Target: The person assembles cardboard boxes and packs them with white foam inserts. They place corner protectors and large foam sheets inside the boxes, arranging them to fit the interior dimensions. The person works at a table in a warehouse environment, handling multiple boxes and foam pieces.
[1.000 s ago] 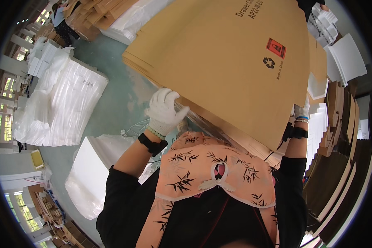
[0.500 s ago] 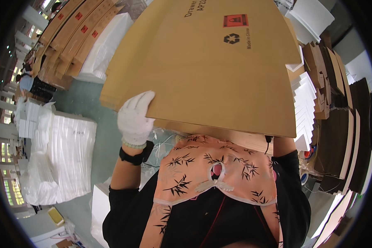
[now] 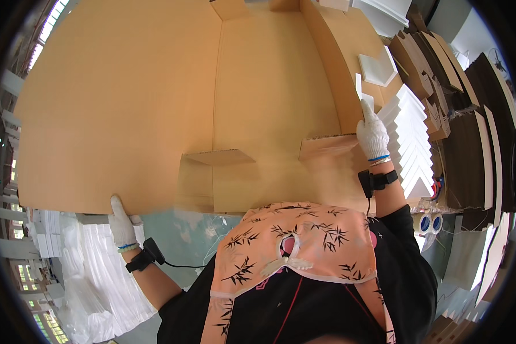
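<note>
Cardboard box (image 3: 272, 86) lies open, left hand (image 3: 121, 226) holding flap (image 3: 109, 126).

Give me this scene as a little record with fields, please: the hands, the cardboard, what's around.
Cardboard: opened out, creased, with small flaps standing up
Left hand: white-gloved, touching the cardboard's near edge
Right hand: white-gloved, at the cardboard's raised right wall
Clothing: peach apron with dark leaf print
At right: stack of white angled pieces
Lower left: white wrapped bundle

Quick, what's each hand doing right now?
Left hand: holding the big cardboard flap by its edge.
Right hand: at the raised cardboard wall; grip can't be told.
</note>
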Demonstrator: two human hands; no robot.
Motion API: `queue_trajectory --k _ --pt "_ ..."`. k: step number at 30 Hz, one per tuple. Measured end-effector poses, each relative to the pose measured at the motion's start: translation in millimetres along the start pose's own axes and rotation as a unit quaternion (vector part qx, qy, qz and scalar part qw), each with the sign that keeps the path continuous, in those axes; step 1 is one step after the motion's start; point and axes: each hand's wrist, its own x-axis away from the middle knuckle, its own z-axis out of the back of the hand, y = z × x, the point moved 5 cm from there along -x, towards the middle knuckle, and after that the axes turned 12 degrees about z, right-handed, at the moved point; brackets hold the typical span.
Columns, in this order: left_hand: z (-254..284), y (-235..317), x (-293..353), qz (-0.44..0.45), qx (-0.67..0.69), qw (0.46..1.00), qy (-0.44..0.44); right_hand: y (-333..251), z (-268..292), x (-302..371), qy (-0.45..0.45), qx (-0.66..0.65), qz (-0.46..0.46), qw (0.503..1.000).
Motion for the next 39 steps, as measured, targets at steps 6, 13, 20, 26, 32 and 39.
queue_trajectory --k 6,13,20,26,32,39 --pt "-15 -89 -56 0.151 0.126 0.980 -0.038 8 11 16 -0.030 -0.036 -0.076 0.996" --pt "-105 -228 -52 0.348 0.342 0.845 -0.221 -2 13 12 -0.078 -0.012 -0.136 0.988" --pt "-108 -260 -60 0.333 0.402 0.841 -0.142 -10 57 31 0.014 -0.105 -0.014 0.994" --pt "-109 -187 22 0.209 0.337 0.906 -0.148 55 204 53 0.023 -0.162 -0.010 0.986" --pt "-159 -138 101 0.240 0.283 0.924 -0.090 316 200 90 -0.017 0.013 -0.203 0.979" --pt "-213 -97 162 0.257 0.243 0.933 -0.069 421 126 89 -0.103 0.092 -0.214 0.967"
